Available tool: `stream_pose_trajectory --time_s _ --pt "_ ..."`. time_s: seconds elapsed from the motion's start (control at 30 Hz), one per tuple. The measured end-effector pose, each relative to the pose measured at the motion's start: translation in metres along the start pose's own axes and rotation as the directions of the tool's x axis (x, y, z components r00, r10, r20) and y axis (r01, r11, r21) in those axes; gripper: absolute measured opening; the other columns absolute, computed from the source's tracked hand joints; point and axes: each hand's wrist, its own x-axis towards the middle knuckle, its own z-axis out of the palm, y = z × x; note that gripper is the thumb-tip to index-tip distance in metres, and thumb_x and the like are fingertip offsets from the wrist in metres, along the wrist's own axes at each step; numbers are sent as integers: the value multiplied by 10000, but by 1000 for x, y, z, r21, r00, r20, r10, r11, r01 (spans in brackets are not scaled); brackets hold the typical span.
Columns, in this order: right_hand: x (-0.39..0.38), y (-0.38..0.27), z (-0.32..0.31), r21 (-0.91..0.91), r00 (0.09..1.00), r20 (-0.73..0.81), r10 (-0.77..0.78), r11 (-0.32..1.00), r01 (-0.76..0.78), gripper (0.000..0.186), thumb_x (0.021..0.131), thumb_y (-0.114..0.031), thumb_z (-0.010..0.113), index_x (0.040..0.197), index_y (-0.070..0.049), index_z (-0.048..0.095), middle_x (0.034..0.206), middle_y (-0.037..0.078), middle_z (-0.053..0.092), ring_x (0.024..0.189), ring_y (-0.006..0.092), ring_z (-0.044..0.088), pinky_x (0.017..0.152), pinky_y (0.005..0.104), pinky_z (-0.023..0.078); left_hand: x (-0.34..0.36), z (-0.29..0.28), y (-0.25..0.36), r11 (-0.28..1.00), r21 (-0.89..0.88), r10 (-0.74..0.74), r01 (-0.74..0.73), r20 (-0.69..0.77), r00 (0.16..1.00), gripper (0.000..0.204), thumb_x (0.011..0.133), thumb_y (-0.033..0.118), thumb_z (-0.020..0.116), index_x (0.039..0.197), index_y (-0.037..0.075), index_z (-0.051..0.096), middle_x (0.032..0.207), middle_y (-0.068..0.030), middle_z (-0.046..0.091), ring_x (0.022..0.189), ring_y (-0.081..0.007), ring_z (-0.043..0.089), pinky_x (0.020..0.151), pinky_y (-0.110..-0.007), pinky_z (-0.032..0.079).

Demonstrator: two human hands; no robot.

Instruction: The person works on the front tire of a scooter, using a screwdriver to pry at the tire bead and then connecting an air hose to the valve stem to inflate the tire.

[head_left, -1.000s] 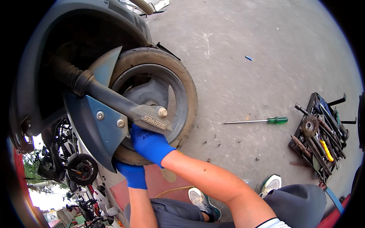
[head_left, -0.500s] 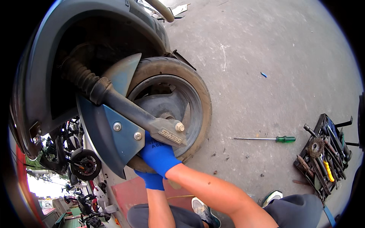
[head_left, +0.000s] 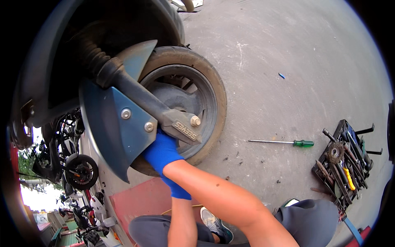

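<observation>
My right hand (head_left: 162,151), in a blue knit glove, reaches in between the blue fender (head_left: 109,133) and the lower end of the fork leg (head_left: 144,96). Its fingers are hidden there, beside the scooter's front wheel (head_left: 212,103). Below the right wrist is my left hand (head_left: 179,190), gloved the same way. Only its cuff and part of the back show; the rest is behind my right forearm and the tyre. Whether either hand grips anything is out of sight. A brass-coloured axle nut (head_left: 195,120) sits at the fork's end, and two bolts (head_left: 126,113) hold the fender.
A screwdriver with a green handle (head_left: 303,143) lies on the concrete to the right. Beyond it is a black tray (head_left: 342,125) heaped with tools, among them a yellow-handled one (head_left: 349,178). Parked motorbikes (head_left: 82,172) stand at the left. My knees are near the lower edge.
The left forearm and cuff have shifted right, closer under the right wrist. My right hand stays behind the fork and fender. The whole view has shifted slightly.
</observation>
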Motion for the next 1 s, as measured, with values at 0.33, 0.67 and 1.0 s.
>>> stream_pose_trajectory --time_s 0.33,0.67,1.0 --pt "6 -8 -17 178 994 113 -2 984 -18 360 917 -286 563 1186 -60 642 1233 227 619 1154 367 577 1004 430 440 -12 12 -18 988 97 -105 117 -121 987 576 1062 391 302 1530 63 234 1577 -118 295 1422 -302 319 1197 -431 213" --pt "3 -10 -19 210 986 163 -43 978 8 363 924 -270 537 1197 -52 638 1252 230 607 1179 381 556 1033 434 416 -13 16 -12 984 126 -106 127 -162 981 575 1061 394 306 1526 62 239 1579 -125 288 1424 -303 312 1196 -433 219" --pt "-7 26 -10 -139 995 105 3 990 12 358 931 -258 528 1220 -63 609 1214 213 631 1123 370 602 987 469 454 -5 33 -17 988 2 -143 155 -373 917 575 1061 397 311 1522 61 243 1581 -133 281 1427 -303 305 1194 -435 225"
